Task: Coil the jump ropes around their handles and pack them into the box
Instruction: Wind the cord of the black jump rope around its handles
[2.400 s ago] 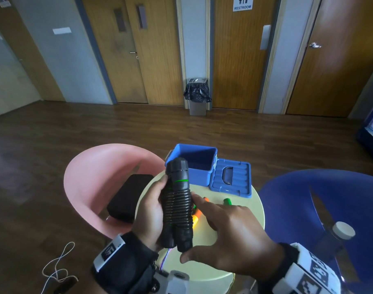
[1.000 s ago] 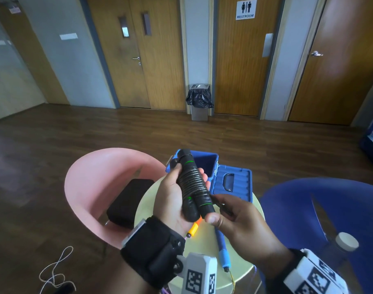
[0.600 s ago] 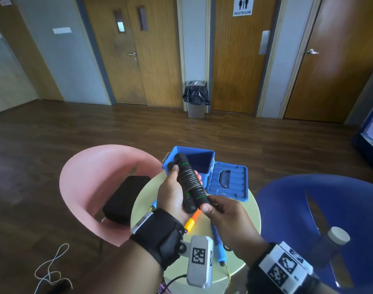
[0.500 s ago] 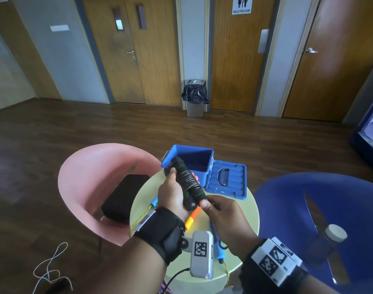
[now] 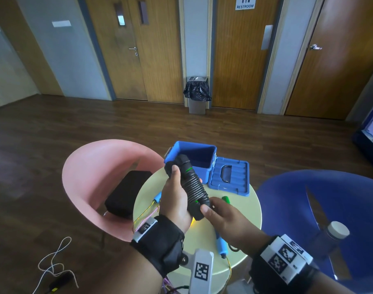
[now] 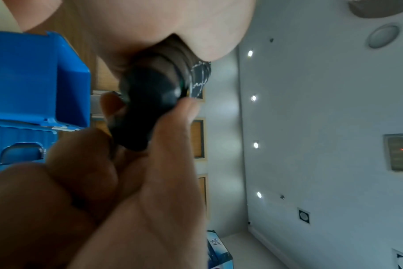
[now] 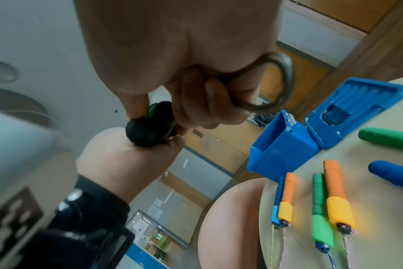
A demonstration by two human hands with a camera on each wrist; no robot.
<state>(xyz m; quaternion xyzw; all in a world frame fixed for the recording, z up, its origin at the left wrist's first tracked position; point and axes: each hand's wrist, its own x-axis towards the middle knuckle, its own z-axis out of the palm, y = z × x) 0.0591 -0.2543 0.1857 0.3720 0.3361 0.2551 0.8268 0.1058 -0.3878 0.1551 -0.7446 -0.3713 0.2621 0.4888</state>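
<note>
Hands meet above the round table (image 5: 248,200): the left hand (image 5: 175,200) grips the black jump rope (image 5: 192,185), its cord coiled around the paired handles, tilted over the near edge of the open blue box (image 5: 204,177). The right hand (image 5: 226,217) pinches the bundle's lower end, with a loose loop of cord (image 7: 285,80) curling past its fingers. Beside the box lies its lid (image 5: 230,177) (handle side up), close to the table's far rim. Other rope handles (image 7: 334,191) lie on the tabletop. A door sign (image 5: 245,3) reads "RESTROOM".
</note>
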